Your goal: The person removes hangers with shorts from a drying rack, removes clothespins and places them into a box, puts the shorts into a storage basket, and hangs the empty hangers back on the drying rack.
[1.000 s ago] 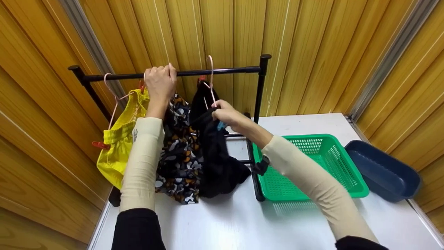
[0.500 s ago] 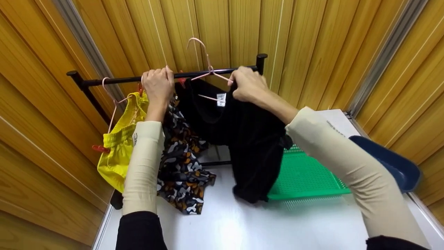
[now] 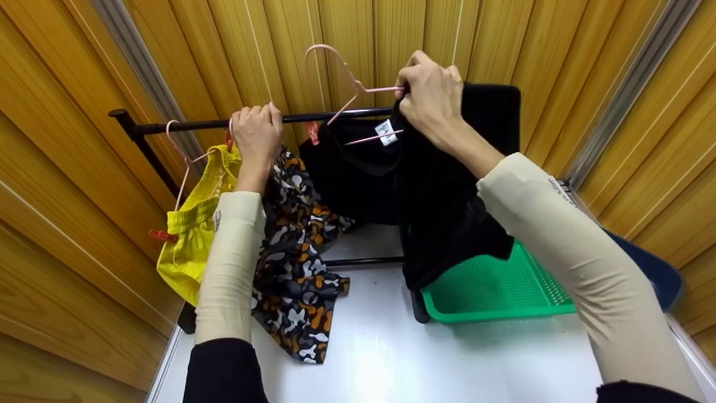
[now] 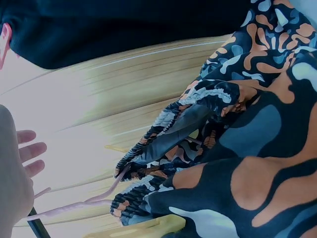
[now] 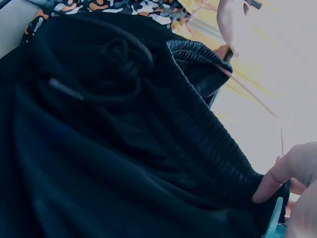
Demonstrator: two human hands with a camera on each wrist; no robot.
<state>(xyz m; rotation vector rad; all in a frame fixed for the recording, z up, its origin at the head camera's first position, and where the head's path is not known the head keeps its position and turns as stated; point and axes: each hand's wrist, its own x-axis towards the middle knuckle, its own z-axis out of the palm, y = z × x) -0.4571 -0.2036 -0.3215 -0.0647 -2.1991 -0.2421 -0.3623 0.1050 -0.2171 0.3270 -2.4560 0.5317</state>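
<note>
My left hand (image 3: pixel 256 134) grips the top rail (image 3: pixel 358 114) of a black clothes rack. Below it hang shorts with an orange, white and grey camouflage pattern (image 3: pixel 296 268). My right hand (image 3: pixel 433 98) pinches the waistband of a pair of black shorts (image 3: pixel 358 190) together with one arm of a pink hanger (image 3: pixel 349 75). The hanger tilts, its hook raised above the rail. A red clip (image 3: pixel 313 133) sits at the far end of the black waistband. In the right wrist view a teal clip (image 5: pixel 275 223) shows beside my fingers, and a drawstring (image 5: pixel 119 59) is knotted at the waistband.
Yellow shorts (image 3: pixel 190 246) hang at the left on another pink hanger, with a red clip. On the white surface (image 3: pixel 369 347), a green basket (image 3: pixel 492 316) stands at the right, partly behind the black shorts. A dark blue basin (image 3: pixel 665 280) is mostly hidden by my right arm.
My right hand has moved up and right, lifting the hanger and black shorts and spreading the waistband wide. The hanger's hook has risen above the rail. My left hand has stayed in place.
</note>
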